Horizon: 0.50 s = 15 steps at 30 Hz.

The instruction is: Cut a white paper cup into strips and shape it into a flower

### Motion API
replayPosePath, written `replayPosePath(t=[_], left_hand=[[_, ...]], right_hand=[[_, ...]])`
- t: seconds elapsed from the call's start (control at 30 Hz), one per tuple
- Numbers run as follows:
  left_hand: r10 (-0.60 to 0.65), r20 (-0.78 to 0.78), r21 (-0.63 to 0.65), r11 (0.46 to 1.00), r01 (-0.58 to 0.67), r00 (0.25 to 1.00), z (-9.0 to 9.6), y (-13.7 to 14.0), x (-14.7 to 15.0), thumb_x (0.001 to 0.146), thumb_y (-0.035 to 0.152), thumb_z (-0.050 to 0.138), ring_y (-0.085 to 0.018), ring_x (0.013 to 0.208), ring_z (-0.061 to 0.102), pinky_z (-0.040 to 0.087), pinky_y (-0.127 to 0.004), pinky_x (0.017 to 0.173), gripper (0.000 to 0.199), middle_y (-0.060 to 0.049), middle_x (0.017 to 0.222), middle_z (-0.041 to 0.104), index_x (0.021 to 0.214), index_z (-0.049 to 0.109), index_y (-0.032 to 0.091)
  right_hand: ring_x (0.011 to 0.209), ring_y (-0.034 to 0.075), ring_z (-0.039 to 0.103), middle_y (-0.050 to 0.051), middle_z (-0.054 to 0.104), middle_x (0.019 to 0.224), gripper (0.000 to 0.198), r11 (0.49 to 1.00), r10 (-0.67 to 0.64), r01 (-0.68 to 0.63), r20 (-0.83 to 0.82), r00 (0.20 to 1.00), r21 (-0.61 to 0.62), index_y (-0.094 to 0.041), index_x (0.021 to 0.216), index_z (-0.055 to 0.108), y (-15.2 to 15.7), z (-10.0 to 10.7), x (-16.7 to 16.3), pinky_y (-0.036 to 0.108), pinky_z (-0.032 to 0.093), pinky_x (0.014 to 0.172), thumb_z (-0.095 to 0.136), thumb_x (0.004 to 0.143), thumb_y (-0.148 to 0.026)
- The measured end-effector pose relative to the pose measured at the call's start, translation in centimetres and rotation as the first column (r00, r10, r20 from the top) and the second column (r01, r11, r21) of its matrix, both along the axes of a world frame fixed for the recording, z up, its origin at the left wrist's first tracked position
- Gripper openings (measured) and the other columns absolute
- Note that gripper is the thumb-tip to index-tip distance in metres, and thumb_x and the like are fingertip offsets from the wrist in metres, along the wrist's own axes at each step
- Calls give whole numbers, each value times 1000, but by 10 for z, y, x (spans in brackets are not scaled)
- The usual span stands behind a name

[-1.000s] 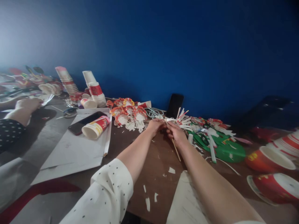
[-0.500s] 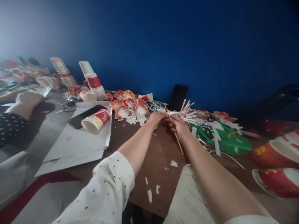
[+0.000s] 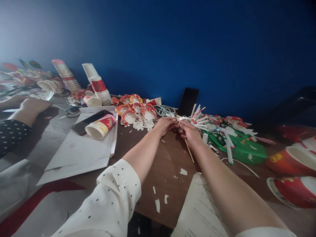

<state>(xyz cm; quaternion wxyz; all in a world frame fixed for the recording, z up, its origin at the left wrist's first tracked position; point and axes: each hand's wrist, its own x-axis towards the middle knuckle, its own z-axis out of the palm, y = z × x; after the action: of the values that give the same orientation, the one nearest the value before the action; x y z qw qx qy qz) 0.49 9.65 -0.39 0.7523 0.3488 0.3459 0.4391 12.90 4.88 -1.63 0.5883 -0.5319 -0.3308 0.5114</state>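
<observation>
My left hand [image 3: 167, 125] and my right hand [image 3: 190, 132] meet over the brown table, fingertips pinched close together. Between them is a thin wooden stick [image 3: 189, 151], slanting down toward me from under my right hand. A narrow white paper strip [image 3: 183, 118] lies at the stick's upper end, by both sets of fingertips. My left fingers are closed at that end; exactly how they grip is partly hidden. Just beyond my right hand is a fringed bunch of white and red paper strips [image 3: 198, 119].
Cut paper-cup pieces [image 3: 135, 110], a leaning black phone [image 3: 189, 101] and green sheets [image 3: 249, 154] line the back. At left, a cup [image 3: 100, 126] and phone [image 3: 86, 122] rest on a white board [image 3: 81, 154]. Another person's hand [image 3: 34, 107] is farther left; red cups [image 3: 293, 192] stand right.
My hands stay almost in place, still pinched at the stick. The view has shifted very slightly. At the left, the other person's hand has moved a little to the right.
</observation>
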Motion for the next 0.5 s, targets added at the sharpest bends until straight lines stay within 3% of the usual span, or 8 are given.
replayPosePath(t=[0.5], left_hand=[[26,-3,36,999,-26,1000,-6,3,2,79,4,61,-9,60,61,50,-24,77,14,-2,64,62,67,64,12]], right_hand=[[50,6,48,-2,59,63,44,1000,24,-24,17,1000,11,-17,110,69,-8,7,-3,14,27,38,69,66,-21]])
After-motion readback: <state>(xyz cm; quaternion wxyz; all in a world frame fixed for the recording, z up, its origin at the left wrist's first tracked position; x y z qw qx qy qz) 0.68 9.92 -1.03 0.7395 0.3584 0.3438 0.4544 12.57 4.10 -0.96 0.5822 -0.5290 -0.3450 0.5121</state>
